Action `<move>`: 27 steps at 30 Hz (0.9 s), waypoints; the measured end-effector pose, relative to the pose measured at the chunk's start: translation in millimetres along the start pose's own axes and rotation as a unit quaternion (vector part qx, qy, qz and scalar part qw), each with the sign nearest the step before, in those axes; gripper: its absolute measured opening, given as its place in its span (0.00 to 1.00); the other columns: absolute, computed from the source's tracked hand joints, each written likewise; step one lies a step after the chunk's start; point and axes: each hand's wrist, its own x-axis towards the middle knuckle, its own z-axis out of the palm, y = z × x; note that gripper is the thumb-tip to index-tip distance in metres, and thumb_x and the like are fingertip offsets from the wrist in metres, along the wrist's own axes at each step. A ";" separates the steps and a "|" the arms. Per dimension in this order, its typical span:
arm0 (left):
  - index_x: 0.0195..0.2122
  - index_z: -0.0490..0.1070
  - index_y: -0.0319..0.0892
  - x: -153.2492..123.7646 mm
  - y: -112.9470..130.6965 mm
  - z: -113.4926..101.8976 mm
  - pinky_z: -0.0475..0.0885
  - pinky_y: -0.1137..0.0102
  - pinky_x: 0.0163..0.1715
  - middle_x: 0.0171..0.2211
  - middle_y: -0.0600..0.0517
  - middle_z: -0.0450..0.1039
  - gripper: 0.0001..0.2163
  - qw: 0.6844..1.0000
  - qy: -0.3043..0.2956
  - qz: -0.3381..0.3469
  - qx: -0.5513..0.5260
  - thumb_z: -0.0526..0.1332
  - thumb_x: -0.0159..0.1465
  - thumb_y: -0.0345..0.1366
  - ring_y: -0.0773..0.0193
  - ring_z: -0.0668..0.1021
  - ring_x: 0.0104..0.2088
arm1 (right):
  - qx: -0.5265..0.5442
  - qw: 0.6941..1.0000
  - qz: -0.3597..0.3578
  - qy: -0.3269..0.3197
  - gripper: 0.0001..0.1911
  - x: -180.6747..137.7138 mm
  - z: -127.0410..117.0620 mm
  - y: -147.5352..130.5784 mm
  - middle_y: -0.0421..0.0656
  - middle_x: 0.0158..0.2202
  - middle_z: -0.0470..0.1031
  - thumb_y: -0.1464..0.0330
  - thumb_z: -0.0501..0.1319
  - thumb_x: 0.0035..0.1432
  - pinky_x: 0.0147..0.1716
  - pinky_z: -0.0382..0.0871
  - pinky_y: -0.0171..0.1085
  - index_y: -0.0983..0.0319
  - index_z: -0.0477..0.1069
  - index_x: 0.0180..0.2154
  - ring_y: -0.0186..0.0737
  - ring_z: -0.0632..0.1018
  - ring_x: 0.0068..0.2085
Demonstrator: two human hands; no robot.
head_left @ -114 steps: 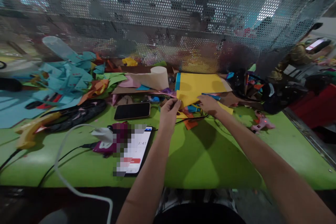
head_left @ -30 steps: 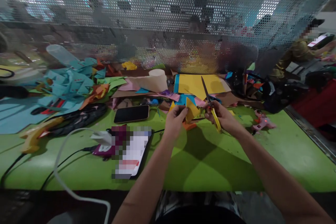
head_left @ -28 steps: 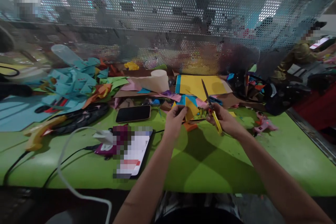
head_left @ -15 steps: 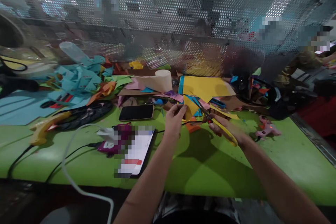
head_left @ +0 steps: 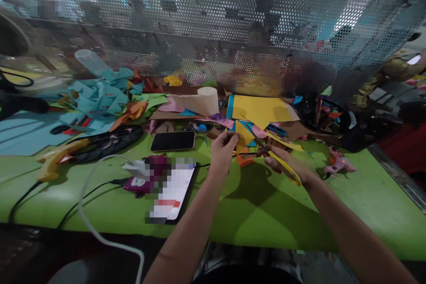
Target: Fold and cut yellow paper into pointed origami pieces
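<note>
My left hand [head_left: 222, 150] pinches a small yellow paper piece [head_left: 243, 135] and holds it up above the green table [head_left: 273, 204]. My right hand [head_left: 286, 166] grips yellow-handled scissors [head_left: 278, 162]. Their blades point up and to the left and meet the lower edge of the yellow piece. A larger yellow sheet [head_left: 258, 108] lies flat just behind both hands, on a blue sheet.
Two phones [head_left: 173, 141] [head_left: 168, 195] lie left of my hands, with cables and a yellow glue gun [head_left: 56, 159]. Paper scraps [head_left: 100, 97], a tape roll [head_left: 208, 100] and a pink glue gun [head_left: 337, 165] litter the table. A perforated metal screen [head_left: 213, 22] stands behind.
My right hand picked up the scissors and swung the blades from upright down to the yellow piece. My left hand lifted that piece off the pile.
</note>
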 end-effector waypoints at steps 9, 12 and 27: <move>0.29 0.76 0.40 0.4 -1.5 0.3 0.68 0.74 0.30 0.26 0.54 0.74 0.12 1.000 -0.006 0.001 0.002 0.69 0.51 0.44 0.69 0.73 0.28 | -0.010 1.000 -0.005 0.004 0.26 0.1 -0.2 0.8 0.38 0.29 0.64 0.46 0.59 0.58 0.25 0.61 0.33 0.61 0.69 0.44 0.33 0.64 0.27; 0.29 0.76 0.40 0.2 -0.9 -0.1 0.67 0.75 0.29 0.25 0.54 0.74 0.12 1.000 -0.002 0.001 0.002 0.69 0.51 0.44 0.69 0.72 0.27 | -0.014 1.000 -0.007 0.004 0.25 0.2 -0.5 1.7 0.38 0.29 0.64 0.47 0.60 0.58 0.25 0.61 0.32 0.61 0.69 0.44 0.33 0.64 0.27; 0.28 0.76 0.40 -0.8 0.1 0.0 0.67 0.75 0.29 0.25 0.54 0.73 0.13 1.000 -0.009 0.001 0.007 0.69 0.51 0.45 0.69 0.72 0.27 | -0.018 1.000 -0.015 0.019 0.23 1.1 0.0 -0.1 0.41 0.34 0.67 0.48 0.60 0.58 0.22 0.60 0.31 0.61 0.71 0.42 0.31 0.64 0.27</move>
